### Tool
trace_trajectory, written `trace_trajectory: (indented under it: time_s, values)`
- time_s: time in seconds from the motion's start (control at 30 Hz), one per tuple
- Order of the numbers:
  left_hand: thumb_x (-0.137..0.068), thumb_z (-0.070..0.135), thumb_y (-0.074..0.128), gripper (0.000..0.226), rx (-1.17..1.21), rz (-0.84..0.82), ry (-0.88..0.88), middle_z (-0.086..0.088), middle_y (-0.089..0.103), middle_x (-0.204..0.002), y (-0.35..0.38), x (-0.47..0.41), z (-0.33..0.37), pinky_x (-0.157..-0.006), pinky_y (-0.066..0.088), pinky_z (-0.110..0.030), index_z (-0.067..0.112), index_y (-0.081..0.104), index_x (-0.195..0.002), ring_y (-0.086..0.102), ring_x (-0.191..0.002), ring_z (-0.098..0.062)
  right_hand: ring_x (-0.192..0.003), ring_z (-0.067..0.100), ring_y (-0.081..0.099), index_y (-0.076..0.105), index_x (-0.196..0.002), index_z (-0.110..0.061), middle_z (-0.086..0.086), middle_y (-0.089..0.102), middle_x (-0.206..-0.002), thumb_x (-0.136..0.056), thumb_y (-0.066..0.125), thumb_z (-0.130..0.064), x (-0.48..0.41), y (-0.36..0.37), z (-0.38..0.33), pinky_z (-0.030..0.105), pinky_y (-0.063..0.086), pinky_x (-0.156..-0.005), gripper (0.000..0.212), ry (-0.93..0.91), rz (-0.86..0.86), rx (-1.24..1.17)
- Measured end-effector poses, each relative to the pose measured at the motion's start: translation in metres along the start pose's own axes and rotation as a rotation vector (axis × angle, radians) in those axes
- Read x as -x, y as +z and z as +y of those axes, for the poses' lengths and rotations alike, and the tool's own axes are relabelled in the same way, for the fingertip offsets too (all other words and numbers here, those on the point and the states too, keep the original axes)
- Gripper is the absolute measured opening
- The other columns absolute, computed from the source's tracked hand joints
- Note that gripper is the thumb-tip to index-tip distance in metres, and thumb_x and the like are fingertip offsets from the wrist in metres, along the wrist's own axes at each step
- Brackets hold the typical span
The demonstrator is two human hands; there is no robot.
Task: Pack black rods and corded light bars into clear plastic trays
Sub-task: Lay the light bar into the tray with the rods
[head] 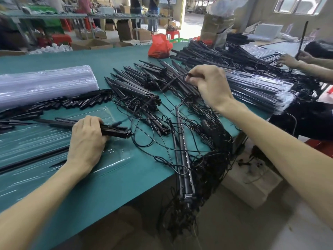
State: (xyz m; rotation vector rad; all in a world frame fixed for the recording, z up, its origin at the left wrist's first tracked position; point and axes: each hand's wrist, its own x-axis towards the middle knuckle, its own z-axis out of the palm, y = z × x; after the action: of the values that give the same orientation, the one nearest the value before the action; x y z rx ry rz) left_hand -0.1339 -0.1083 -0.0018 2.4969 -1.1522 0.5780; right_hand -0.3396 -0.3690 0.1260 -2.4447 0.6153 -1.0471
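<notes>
Left hand [86,138] grips the connector end of a corded light bar [117,132], fingers curled over it, holding it down on the open clear tray [119,160] at the near-left of the green table [111,192]. Right hand [207,85] is raised over the loose pile of light bars [137,91] and pinches a thin black cord [169,83] near its plug, between thumb and fingertips. Cannot tell whether that cord belongs to the bar under the left hand. Progress on this tray: one long black rod [32,160] already lies along a groove, the light bar is only partly seated, and its cord is not yet tucked in, so I judge the tray about half filled. Progress on the batch: a stack of filled trays [255,87] lies to the right of the pile, dark contents showing through the plastic. A stack of empty trays [45,83] waits at far left, with a row of short black pieces [75,103] just in front of it. Many bars remain unpacked, and a heavy tangle of cords [207,159] spills over the table edge. Judged from that, the job is mid-run with much left, and the tangle looks likely to slow each pick. Another person's hands [288,60] work at the far right end. Writing: none readable. No brand or label shows on trays, bars or the red plastic bag [159,46], and the background cartons are too blurred to make out.
</notes>
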Motion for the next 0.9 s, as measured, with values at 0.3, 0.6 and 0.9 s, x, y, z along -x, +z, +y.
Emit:
trace_trajectory:
  time_s: [0.3, 0.6, 0.9]
  values:
    - [-0.082, 0.007, 0.077, 0.041, 0.119, -0.029, 0.055, -0.023, 0.061, -0.112, -0.005, 0.000, 0.001, -0.096, 0.044, -0.053, -0.003, 0.060, -0.117, 0.055, -0.104, -0.042, -0.077, 0.007, 0.064, 0.078, -0.099, -0.019, -0.007, 0.073, -0.083, -0.092, 0.072, -0.021, 0.003, -0.024, 0.010, 0.021, 0.049, -0.074, 0.009, 0.029, -0.003, -0.103]
    - [-0.083, 0.002, 0.075, 0.036, 0.135, -0.034, 0.144, -0.021, 0.064, -0.112, -0.007, 0.004, 0.002, -0.094, 0.042, -0.053, -0.001, 0.062, -0.117, 0.057, -0.102, -0.042, -0.044, 0.008, 0.037, 0.074, -0.087, -0.004, -0.003, 0.052, -0.057, -0.100, 0.061, -0.028, 0.026, -0.030, -0.001, 0.016, 0.028, -0.041, 0.030, 0.405, -1.121, -0.102]
    - [-0.083, 0.006, 0.077, 0.040, 0.129, -0.039, 0.144, -0.025, 0.062, -0.111, -0.004, 0.002, 0.003, -0.095, 0.040, -0.054, -0.003, 0.062, -0.119, 0.055, -0.102, -0.044, -0.042, 0.001, 0.029, 0.061, -0.091, -0.009, -0.011, 0.038, -0.055, -0.106, 0.044, -0.021, 0.025, -0.047, -0.034, 0.016, 0.024, -0.036, 0.026, 0.571, -1.026, -0.888]
